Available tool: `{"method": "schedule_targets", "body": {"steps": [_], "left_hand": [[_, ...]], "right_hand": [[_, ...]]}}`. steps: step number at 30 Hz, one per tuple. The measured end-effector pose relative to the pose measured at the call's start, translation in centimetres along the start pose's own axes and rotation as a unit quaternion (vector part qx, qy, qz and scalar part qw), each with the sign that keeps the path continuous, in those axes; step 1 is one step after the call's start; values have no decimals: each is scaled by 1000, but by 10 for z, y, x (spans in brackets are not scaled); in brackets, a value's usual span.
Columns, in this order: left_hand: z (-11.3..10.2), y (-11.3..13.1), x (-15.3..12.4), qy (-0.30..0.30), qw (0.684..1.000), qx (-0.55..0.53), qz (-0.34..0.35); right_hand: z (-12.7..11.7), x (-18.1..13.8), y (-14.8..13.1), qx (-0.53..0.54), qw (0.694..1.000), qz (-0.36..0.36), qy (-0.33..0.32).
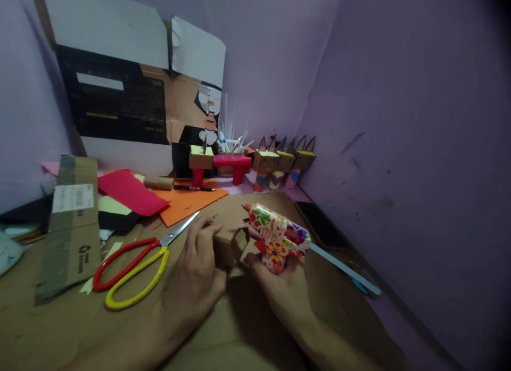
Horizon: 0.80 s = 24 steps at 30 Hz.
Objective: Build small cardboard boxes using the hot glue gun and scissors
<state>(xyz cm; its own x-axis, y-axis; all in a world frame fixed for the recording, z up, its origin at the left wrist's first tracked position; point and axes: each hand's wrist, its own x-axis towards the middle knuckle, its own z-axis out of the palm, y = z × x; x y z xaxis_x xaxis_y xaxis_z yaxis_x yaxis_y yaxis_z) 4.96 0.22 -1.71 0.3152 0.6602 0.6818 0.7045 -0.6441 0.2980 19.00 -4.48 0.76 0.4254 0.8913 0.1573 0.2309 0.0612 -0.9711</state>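
Note:
My right hand [285, 286] is wrapped round the grip of a floral-patterned hot glue gun [275, 238], its orange nozzle pointing up and left. A long pale glue stick [343, 267] juts from its back end. My left hand [202, 259] holds a small folded cardboard box [225, 246] by its left side. The box's open end faces the glue gun, and my right fingertips are close beside it; whether they touch is hard to tell. Just left of my left hand lie scissors [138, 272] with one red and one yellow handle.
Left lies a taped cardboard strip [74, 227], near red paper [131, 192] and orange paper [195, 203] with a black pen [195, 188]. Behind stand a red paper-tube animal [231, 161] and several eared box figures [285, 161]. A dark phone [321, 224] lies by the right wall.

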Motion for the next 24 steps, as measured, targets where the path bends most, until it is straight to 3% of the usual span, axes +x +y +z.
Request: {"method": "schedule_targets", "body": {"steps": [7,11,17,24], "left_hand": [[-1,5,-1,-9,1000,-12,9],[-1,6,-2,-6,1000,-16,12],[2,6,-3,7,998,-22,57],[3,3,-5,-19,997,-19,79]], "right_hand": [[4,3,5,5,999,-18,38],[6,3,11,7,999,-21,28],[5,5,18,51,995,-23,-88],[4,7,12,97,986,-3,-138]]}}
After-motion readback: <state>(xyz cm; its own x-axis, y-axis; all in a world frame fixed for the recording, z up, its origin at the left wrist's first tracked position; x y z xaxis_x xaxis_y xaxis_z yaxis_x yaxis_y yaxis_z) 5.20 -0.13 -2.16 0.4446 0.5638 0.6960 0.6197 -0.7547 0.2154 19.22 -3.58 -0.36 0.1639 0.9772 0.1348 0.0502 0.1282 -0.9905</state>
